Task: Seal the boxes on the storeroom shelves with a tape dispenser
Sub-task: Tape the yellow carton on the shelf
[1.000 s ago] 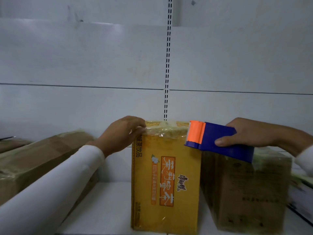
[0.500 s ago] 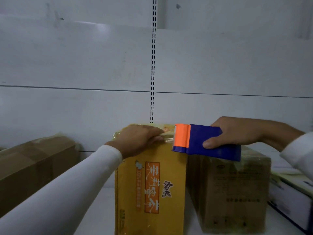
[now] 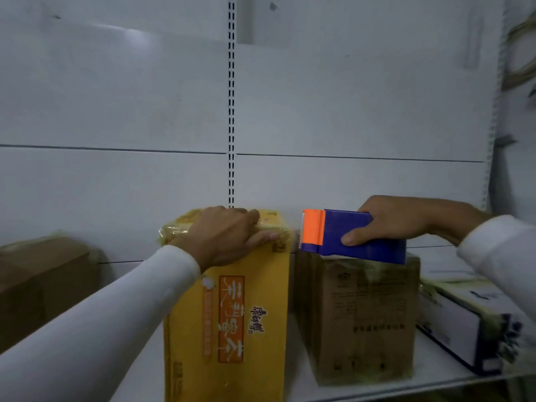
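A tall yellow box [image 3: 255,329] with orange print stands on the shelf at the centre, its top covered with clear tape. My left hand [image 3: 226,236] lies flat on that top, the fingers pressing along the front edge. My right hand [image 3: 397,221] grips a blue tape dispenser [image 3: 342,233] with an orange toothed head. The dispenser hangs just right of the yellow box, over the top of a brown box [image 3: 359,314], with a small gap between its head and the yellow box.
Another brown box [image 3: 43,285] stands at the far left. A white box with dark print [image 3: 458,320] lies at the right. The white shelf board [image 3: 362,390] shows below the boxes. A slotted upright [image 3: 231,111] runs down the white back wall.
My left hand has slid right along the top of the yellow box. The dispenser has come off that box's top and now sits apart from it, over the brown box.
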`<state>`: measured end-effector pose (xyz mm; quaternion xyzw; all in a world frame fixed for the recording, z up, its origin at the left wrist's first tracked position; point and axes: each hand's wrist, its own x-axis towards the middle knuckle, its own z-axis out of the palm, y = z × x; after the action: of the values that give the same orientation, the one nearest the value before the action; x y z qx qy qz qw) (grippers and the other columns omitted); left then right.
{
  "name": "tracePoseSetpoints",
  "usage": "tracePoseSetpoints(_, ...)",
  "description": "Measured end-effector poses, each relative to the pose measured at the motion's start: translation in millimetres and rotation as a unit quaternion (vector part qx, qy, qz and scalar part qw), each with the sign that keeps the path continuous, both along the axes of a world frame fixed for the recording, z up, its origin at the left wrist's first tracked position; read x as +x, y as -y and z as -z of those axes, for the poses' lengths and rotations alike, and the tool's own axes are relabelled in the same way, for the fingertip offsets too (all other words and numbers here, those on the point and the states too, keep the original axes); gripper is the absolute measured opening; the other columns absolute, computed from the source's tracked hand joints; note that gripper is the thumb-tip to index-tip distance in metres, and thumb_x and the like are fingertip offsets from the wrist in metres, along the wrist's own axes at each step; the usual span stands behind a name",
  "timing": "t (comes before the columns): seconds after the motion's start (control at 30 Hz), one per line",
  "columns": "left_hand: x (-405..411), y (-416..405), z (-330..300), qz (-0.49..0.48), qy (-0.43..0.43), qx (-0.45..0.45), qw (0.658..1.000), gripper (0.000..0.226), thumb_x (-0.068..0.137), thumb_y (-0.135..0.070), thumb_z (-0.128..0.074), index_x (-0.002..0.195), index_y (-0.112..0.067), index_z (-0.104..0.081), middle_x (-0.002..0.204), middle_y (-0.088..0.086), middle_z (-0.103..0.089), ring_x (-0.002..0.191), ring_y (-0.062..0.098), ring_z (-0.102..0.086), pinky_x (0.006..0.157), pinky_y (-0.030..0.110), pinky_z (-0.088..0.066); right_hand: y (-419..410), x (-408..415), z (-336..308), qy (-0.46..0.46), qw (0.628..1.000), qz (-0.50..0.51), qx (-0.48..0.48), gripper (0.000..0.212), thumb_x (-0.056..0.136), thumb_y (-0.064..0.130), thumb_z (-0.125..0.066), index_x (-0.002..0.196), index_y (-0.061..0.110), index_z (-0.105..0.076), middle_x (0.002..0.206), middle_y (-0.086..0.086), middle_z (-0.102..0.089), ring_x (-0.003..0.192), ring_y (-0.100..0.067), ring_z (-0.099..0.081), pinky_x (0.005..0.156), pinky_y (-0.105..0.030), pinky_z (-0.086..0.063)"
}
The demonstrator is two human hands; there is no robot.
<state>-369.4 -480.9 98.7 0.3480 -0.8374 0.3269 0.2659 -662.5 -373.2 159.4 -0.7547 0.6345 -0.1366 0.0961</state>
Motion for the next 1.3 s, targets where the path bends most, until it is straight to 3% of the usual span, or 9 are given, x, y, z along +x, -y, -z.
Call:
tracePoseSetpoints(0.1,-23,-1,5,-0.043,0.047,-0.024,0.998,0.073,0.082,-0.077,-0.007,0.142,-0.038,-0.019,0.112,0.008,-0.056,0.084,0.028,-0.062,0.059,0.032,-0.044,1,2,6,0.003,1.000,0.015,-0.009,0.053,0.082,0.055,-0.069,0.091,0.003,-0.070,0.084,-0.012,-0.074,0.065,-0.016,-0.066,0.066,-0.029,-0.046)
tracePoseSetpoints(0.23,-21,3,11,0.009,0.004,-0.004,1.000,0.053,0.091,-0.065,-0.029,0.126,-0.031,-0.050,0.128,-0.001,-0.052,0.109,0.021,-0.055,0.083,0.037,-0.046,0,4,8,0.001,0.999,0.036,-0.007,0.053,0.081,0.058,-0.070,0.088,0.005,-0.071,0.080,-0.010,-0.074,0.065,-0.015,-0.065,0.065,-0.028,-0.046)
tracePoseSetpoints(0.4,-23,4,8,0.023,-0.031,0.002,0.999,0.053,0.089,-0.069,-0.020,0.093,-0.030,-0.056,0.082,-0.009,-0.063,0.070,0.016,-0.060,0.055,0.026,-0.037,16,21,-1,-0.135,0.986,0.075,-0.063,0.050,0.077,0.068,-0.067,0.076,0.019,-0.060,0.072,0.001,-0.067,0.062,-0.014,-0.063,0.058,-0.027,-0.045)
tracePoseSetpoints(0.47,-21,2,8,0.026,-0.042,0.003,0.999,0.054,0.089,-0.069,-0.018,0.088,-0.030,-0.054,0.076,-0.008,-0.061,0.064,0.015,-0.055,0.053,0.027,-0.041,23,25,-6,-0.280,0.945,0.122,-0.119,0.053,0.074,0.072,-0.065,0.076,0.021,-0.052,0.071,0.003,-0.060,0.062,-0.014,-0.059,0.053,-0.028,-0.041)
tracePoseSetpoints(0.53,-20,-1,11,0.041,-0.052,0.007,0.998,0.056,0.090,-0.068,-0.020,0.096,-0.027,-0.058,0.082,-0.005,-0.065,0.067,0.016,-0.058,0.058,0.029,-0.047,25,17,-1,-0.325,0.923,0.165,-0.122,0.054,0.074,0.074,-0.063,0.077,0.022,-0.049,0.073,0.004,-0.058,0.064,-0.015,-0.059,0.054,-0.028,-0.040)
tracePoseSetpoints(0.73,-37,-11,1,-0.022,-0.067,0.053,0.996,0.080,0.071,-0.089,-0.009,0.088,-0.025,-0.054,0.076,-0.005,-0.057,0.065,0.013,-0.050,0.054,0.025,-0.037,22,3,28,-0.197,0.936,0.182,-0.227,0.060,0.074,0.080,-0.057,0.074,0.021,-0.052,0.065,0.004,-0.060,0.055,-0.012,-0.060,0.050,-0.025,-0.042)
tracePoseSetpoints(0.9,-79,-19,11,-0.115,-0.121,0.032,0.985,0.047,0.091,-0.054,-0.030,0.108,-0.016,-0.052,0.101,0.006,-0.058,0.088,0.026,-0.057,0.071,0.035,-0.046,5,-9,39,-0.098,0.957,0.165,-0.218,0.057,0.076,0.076,-0.060,0.073,0.020,-0.056,0.063,0.003,-0.062,0.054,-0.012,-0.061,0.049,-0.024,-0.040)
tracePoseSetpoints(1.13,-91,-10,12,-0.145,-0.137,0.032,0.979,0.035,0.094,-0.044,-0.029,0.080,-0.017,-0.048,0.076,0.003,-0.055,0.067,0.024,-0.051,0.072,0.034,-0.045,-7,-30,57,0.075,0.966,0.111,-0.223,0.051,0.079,0.061,-0.069,0.067,0.013,-0.058,0.059,-0.002,-0.065,0.049,-0.013,-0.059,0.050,-0.023,-0.039)
tracePoseSetpoints(1.3,-91,-3,13,-0.143,-0.129,0.045,0.980,0.048,0.093,-0.055,-0.029,0.091,-0.016,-0.057,0.081,0.004,-0.061,0.069,0.023,-0.055,0.067,0.033,-0.044,-4,-28,61,0.045,0.977,0.082,-0.194,0.046,0.081,0.061,-0.067,0.070,0.018,-0.058,0.060,0.003,-0.064,0.049,-0.008,-0.059,0.050,-0.021,-0.039)
